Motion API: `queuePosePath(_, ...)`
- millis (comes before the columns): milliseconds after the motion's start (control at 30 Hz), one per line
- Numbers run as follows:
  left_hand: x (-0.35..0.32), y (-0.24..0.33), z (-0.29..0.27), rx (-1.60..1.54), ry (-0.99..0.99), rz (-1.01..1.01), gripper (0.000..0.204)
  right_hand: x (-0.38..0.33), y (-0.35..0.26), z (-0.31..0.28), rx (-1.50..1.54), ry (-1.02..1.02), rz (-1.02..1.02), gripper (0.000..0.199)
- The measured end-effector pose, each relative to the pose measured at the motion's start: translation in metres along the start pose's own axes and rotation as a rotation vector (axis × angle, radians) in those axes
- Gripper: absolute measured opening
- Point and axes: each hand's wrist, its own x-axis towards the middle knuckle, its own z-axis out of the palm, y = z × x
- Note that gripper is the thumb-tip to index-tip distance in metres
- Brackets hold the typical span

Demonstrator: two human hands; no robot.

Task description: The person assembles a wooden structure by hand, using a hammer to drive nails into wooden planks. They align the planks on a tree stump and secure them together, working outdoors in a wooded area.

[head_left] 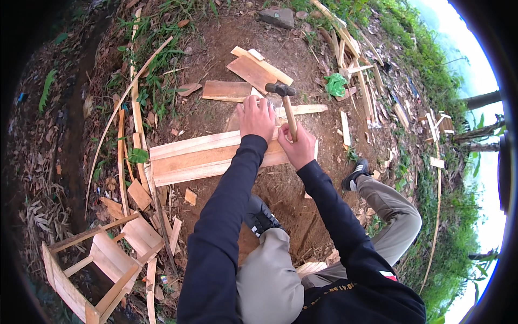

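My right hand is closed round the wooden handle of a hammer. Its dark metal head points up and away, and the hand is low over the right end of a panel of pale planks. Just to its left, my left hand is bent at the panel's far edge with its fingers drawn together; whatever they grip is hidden. A narrow wood strip sticks out to the right behind both hands. The panel lies across the ground before me, long side left to right.
Loose boards lie beyond the panel, near a grey stone. A wooden frame stands at lower left, and long strips lie along the left. Green plastic and stacked wood are at right. My shoes flank the work.
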Motion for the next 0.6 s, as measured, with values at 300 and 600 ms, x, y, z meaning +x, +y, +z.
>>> queuePosePath(300,-0.001,0.002,0.001,-0.031,-0.092,0.042,0.025,0.0,0.003,-0.001,-0.002,-0.018,-0.014,0.017)
queuePosePath(600,0.0,0.009,0.001,-0.179,-0.116,0.079,0.026,0.001,0.024,-0.004,0.03,-0.052,0.165,0.018)
